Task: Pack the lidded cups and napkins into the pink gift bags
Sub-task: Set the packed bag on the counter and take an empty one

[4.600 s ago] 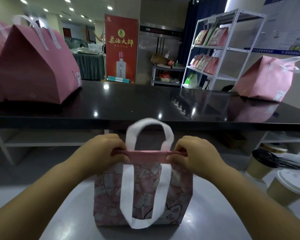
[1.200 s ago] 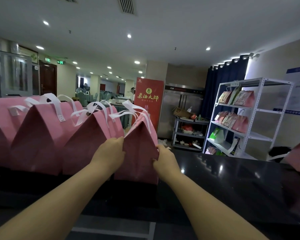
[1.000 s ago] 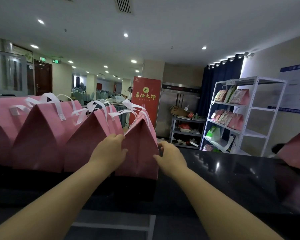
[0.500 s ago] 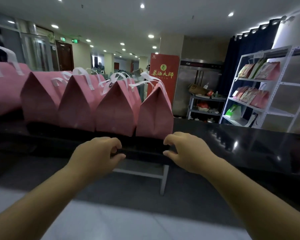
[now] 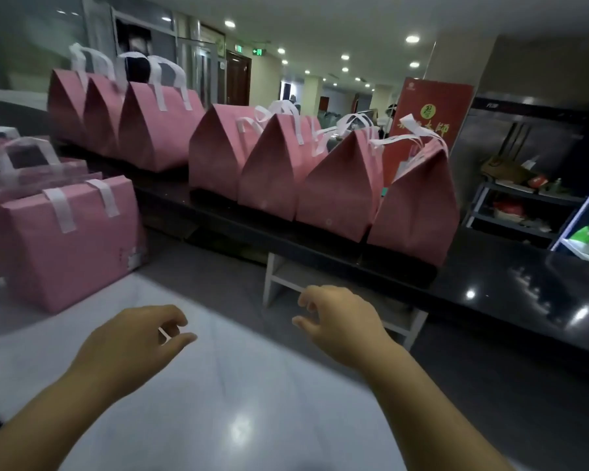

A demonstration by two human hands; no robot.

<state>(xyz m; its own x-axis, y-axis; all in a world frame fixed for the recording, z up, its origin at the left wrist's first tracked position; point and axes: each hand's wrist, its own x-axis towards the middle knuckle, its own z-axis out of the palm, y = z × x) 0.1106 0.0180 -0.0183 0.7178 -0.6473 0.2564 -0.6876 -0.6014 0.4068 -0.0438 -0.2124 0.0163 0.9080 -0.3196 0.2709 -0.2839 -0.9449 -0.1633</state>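
Releases the packed pink gift bag (image 5: 419,205): leaves it upright at the right end of the row of four, along the black worktop's (image 5: 524,294) near edge, just beside its neighbour. Pulls left grip (image 5: 133,338) and right grip (image 5: 337,321) back from it, now low over the white worktop (image 5: 218,402), well apart from the bag. Both grips loosely curled, half open, holding nothing. No lidded cups or napkins in view. Means one bag done and parked. Next cycle likely needs a fresh bag, maybe from the pink bags (image 5: 68,239) at the white worktop's left edge; packed or empty, cannot tell.
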